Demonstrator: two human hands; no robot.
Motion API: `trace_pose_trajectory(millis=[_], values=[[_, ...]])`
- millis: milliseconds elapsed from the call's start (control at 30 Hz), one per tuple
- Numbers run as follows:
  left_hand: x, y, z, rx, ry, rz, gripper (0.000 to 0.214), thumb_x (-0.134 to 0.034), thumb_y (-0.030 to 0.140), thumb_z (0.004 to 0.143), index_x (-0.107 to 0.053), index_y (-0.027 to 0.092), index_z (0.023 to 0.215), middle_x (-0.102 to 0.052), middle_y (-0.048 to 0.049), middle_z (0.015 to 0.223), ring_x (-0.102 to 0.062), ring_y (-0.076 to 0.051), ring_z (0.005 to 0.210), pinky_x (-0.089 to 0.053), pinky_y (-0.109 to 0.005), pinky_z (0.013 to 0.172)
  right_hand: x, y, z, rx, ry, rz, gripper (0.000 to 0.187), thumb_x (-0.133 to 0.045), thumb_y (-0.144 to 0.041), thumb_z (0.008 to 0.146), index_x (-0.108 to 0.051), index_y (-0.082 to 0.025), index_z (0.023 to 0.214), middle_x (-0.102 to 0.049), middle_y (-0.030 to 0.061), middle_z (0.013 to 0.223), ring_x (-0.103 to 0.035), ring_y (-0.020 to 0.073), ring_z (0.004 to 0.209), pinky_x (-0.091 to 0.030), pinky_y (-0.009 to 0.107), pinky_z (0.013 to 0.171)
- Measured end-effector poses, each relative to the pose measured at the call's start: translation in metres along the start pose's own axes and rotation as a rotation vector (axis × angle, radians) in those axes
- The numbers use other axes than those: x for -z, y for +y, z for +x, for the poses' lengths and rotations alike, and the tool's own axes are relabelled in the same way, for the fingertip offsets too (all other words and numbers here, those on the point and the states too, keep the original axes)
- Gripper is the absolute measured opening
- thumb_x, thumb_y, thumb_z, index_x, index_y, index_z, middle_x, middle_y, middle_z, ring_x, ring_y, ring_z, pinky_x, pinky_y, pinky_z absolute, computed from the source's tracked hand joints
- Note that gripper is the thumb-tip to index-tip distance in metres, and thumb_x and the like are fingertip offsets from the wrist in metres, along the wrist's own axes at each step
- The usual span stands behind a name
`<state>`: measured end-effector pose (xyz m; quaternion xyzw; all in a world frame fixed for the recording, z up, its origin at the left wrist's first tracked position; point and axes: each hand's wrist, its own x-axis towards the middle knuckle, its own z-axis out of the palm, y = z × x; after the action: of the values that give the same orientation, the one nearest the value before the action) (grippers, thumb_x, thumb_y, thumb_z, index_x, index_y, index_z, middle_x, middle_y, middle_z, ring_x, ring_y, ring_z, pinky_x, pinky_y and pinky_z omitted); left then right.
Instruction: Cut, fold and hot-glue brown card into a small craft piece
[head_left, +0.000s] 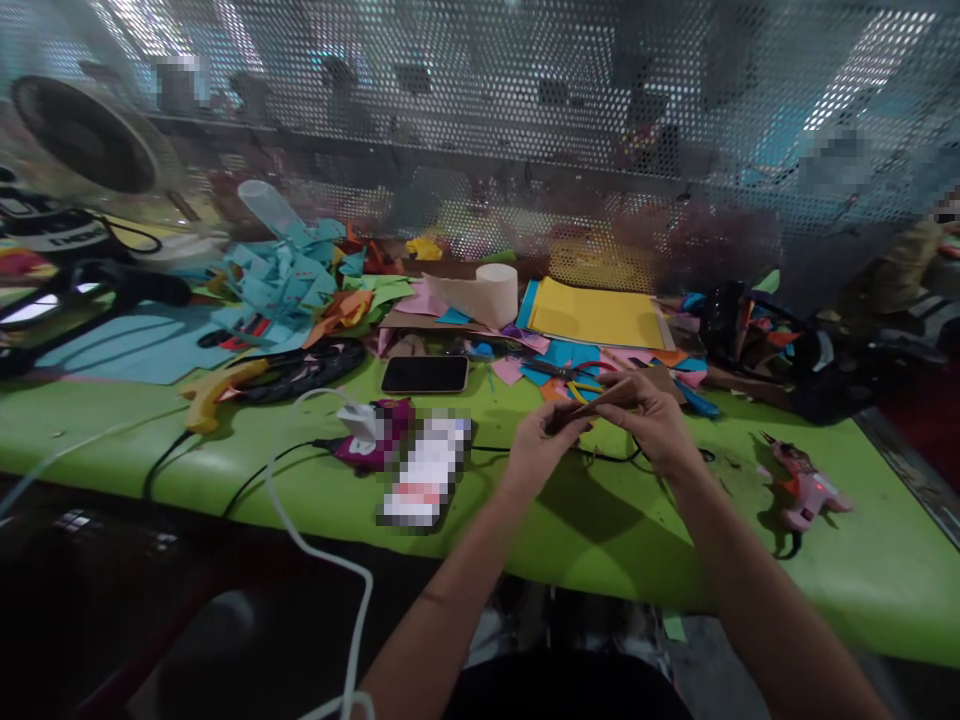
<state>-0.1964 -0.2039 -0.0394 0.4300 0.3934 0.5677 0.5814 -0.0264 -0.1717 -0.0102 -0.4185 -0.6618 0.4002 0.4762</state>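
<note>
Both my hands meet above the green table [585, 520], pinching a small brown piece of paper [592, 405] between them. My left hand [541, 442] grips its lower left end with closed fingers. My right hand [651, 415] holds the upper right end, fingers curled round it. Just beyond the hands lie scissors [570, 375] among coloured paper scraps. A black cable [600, 458] runs under the hands.
A pink glue gun [802, 485] lies at the right. A yellow glue gun [217, 388], a black phone [424, 374], a white charger [360, 420], a paper roll [496, 294], yellow sheets [596, 312] and heaped blue scraps [277, 275] lie further back. A perforated metal screen [525, 90] stands behind.
</note>
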Motion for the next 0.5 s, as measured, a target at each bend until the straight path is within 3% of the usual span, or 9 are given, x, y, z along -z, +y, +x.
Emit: trace_pose_trajectory(millis=[200, 500], values=[[0.0041, 0.0042, -0.0012, -0.019, 0.023, -0.003, 0.04, -0.072, 0.055, 0.073, -0.062, 0.016, 0.076, -0.064, -0.0001, 0.065, -0.059, -0.012, 0.061, -0.051, -0.025, 0.064, 0.0021, 0.0039, 0.0015, 0.014, 0.07, 0.033, 0.018, -0.079, -0.038, 0.074, -0.075, -0.024, 0.084, -0.069, 0.0059, 0.111, -0.063, 0.0249, 0.107, -0.051, 0.04, 0.092], [0.0031, 0.0061, -0.0005, -0.022, 0.054, 0.006, 0.043, -0.069, 0.059, 0.073, -0.061, 0.016, 0.078, -0.064, -0.0004, 0.071, -0.058, -0.011, 0.064, -0.05, -0.024, 0.062, 0.002, 0.0067, 0.0006, -0.008, 0.088, 0.076, 0.015, -0.08, -0.036, 0.073, -0.078, -0.026, 0.083, -0.068, 0.0043, 0.107, -0.063, 0.0236, 0.105, -0.05, 0.038, 0.092]])
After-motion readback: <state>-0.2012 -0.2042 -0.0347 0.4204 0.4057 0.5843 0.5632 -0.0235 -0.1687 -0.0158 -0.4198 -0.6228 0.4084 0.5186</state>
